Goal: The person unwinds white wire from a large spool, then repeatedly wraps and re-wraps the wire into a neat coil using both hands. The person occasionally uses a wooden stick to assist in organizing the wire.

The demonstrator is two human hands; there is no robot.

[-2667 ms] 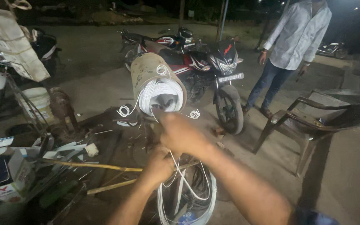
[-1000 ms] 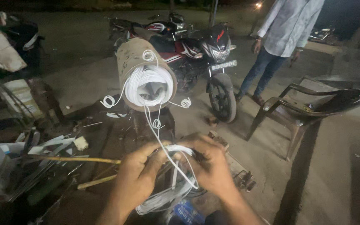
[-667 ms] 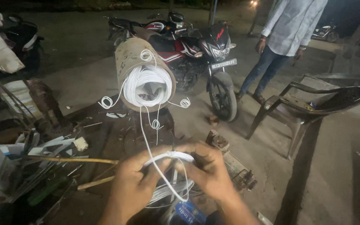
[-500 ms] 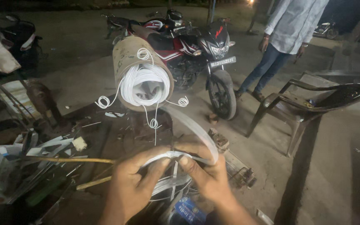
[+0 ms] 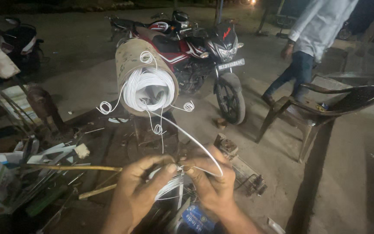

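Note:
A tan cylinder (image 5: 131, 56) wound with white wire (image 5: 149, 89) stands in front of me, curly wire ends hanging off both sides. One white strand (image 5: 195, 141) arcs from the winding down to my hands. My left hand (image 5: 140, 184) and my right hand (image 5: 211, 180) meet low in the middle, both pinching a small bundle of white wire loops (image 5: 169, 186) between fingers and thumbs. The lower part of the bundle is hidden behind my hands.
A red and black motorcycle (image 5: 195, 52) is parked behind the cylinder. A dark plastic chair (image 5: 325, 108) stands at the right, with a person in a white shirt (image 5: 312, 39) walking behind it. Rods, tools and boxes (image 5: 44, 169) clutter the left. A blue packet (image 5: 198, 216) lies below my hands.
My hands have come down from the cylinder and closed together on the wire bundle. The loop between them has been worked tighter, and the strand from the winding now arcs to my right hand.

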